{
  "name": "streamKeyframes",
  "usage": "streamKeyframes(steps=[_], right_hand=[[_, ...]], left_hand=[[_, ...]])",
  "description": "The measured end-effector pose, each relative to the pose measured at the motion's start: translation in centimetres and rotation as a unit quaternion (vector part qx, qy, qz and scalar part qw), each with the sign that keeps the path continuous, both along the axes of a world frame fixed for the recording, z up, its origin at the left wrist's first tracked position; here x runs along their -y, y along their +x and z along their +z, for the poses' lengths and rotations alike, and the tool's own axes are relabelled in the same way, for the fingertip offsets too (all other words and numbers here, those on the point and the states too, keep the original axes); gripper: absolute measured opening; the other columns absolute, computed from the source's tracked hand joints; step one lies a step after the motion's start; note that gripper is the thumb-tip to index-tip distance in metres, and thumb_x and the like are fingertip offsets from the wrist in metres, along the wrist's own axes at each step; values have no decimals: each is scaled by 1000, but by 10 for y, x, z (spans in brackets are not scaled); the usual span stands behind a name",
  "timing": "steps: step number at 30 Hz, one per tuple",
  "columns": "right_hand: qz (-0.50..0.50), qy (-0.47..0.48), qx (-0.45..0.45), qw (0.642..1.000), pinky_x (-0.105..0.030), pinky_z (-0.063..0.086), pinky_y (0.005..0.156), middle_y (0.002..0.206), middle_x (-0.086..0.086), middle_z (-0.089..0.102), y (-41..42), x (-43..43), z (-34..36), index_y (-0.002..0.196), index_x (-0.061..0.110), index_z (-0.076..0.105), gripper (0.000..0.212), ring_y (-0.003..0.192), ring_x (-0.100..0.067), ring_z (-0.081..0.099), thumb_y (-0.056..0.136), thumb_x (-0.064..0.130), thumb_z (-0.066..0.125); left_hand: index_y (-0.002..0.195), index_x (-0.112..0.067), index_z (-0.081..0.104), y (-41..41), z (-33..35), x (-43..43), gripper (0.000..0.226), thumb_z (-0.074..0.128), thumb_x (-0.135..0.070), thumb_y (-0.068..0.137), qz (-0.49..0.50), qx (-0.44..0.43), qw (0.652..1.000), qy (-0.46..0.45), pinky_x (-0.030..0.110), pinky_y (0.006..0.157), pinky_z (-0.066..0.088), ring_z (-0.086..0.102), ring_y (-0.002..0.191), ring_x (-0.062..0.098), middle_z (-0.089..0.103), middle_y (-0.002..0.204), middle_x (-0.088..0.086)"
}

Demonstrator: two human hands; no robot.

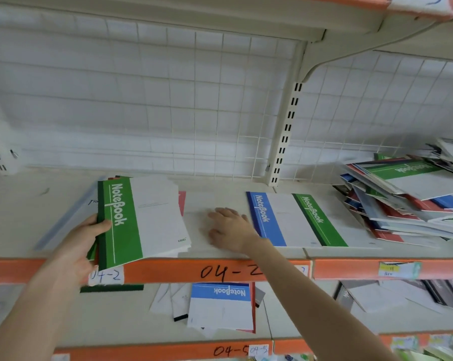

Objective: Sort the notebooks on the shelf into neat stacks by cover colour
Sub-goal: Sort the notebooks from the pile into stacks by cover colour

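A green notebook (131, 222), topmost of a small stack, is held tilted just above the orange front strip (168, 272) of the shelf (24, 204). Its spine edge is gripped by the left hand (82, 246), thumb on the cover, and its near corner overhangs the strip. Further right along the strip, the right hand (230, 227) is laid flat, fingers spread, on a pale surface. Right of it, a blue notebook (272, 220) and a second green notebook (321, 220) lie touching. Bare shelf is seen behind that hand.
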State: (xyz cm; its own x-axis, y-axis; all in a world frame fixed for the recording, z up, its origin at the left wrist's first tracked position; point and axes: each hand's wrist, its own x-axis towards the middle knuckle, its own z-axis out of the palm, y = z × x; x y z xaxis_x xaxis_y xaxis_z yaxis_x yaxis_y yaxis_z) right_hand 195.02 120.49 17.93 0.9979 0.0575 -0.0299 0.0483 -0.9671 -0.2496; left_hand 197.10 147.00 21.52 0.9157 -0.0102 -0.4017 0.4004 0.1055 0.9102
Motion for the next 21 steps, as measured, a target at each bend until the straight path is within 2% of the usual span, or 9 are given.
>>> streamKeyframes(steps=[3,5,6,8,10,12,14,16,21], right_hand=[[69,-39,-29,996,-50,20,112,152,-5,26,15,-26,1,144,22,31,57,139,-26,21,93,43,46],[104,-58,-39,992,-48,29,109,140,-9,41,22,-33,-2,136,18,43,52,132,-30,34,93,47,43],[117,-66,-35,990,-45,31,107,133,-10,48,24,-33,-3,131,16,47,49,128,-30,38,94,47,40],[134,-78,-30,987,-40,30,108,132,-12,49,23,-31,-3,131,14,48,50,128,-29,39,95,46,38],[140,-90,-50,985,-41,26,112,144,-12,38,19,-30,1,139,16,38,59,135,-29,31,93,52,39],[147,-116,-58,981,-43,26,112,147,-13,33,16,-31,5,141,15,36,62,136,-30,29,93,54,38],[154,-131,-51,978,-43,30,108,141,-15,40,16,-33,6,136,12,42,57,130,-31,37,95,51,36],[165,-127,-24,978,-41,38,100,128,-15,50,16,-33,3,129,7,49,48,117,-30,47,98,41,34],[169,-160,24,972,-38,44,84,121,-12,56,11,-33,5,130,9,45,34,101,-33,57,98,16,37]], left_hand=[[86,-23,56,-4,0,-15,24,40,-10,99,10,-3,1000,-14,42,63,44,57,81,27,59,94,11],[83,-27,55,-4,0,-21,27,40,-11,100,11,-1,1000,-8,48,77,46,56,94,29,58,102,11],[84,-27,55,-4,-1,-24,26,40,-11,100,11,-3,1000,-5,50,85,44,54,100,29,57,108,11],[89,-23,55,-6,0,-29,21,41,-12,99,23,-7,1000,-5,49,89,41,52,102,28,56,112,11],[96,-20,57,-6,-2,-33,18,41,-12,99,32,-1,999,-7,46,85,43,54,97,28,56,114,12],[112,-21,55,-8,-1,-35,22,41,-11,99,40,7,999,-8,42,77,45,55,95,29,56,116,11],[125,-24,52,-9,0,-36,31,40,-11,99,47,17,999,-6,38,69,45,56,92,28,56,114,10],[127,-24,51,-11,0,-37,33,39,-10,99,45,22,999,-7,37,66,44,57,85,27,57,113,10],[124,-26,52,-9,-1,-33,32,41,-10,99,40,20,999,-6,39,73,45,53,101,29,57,113,7]])
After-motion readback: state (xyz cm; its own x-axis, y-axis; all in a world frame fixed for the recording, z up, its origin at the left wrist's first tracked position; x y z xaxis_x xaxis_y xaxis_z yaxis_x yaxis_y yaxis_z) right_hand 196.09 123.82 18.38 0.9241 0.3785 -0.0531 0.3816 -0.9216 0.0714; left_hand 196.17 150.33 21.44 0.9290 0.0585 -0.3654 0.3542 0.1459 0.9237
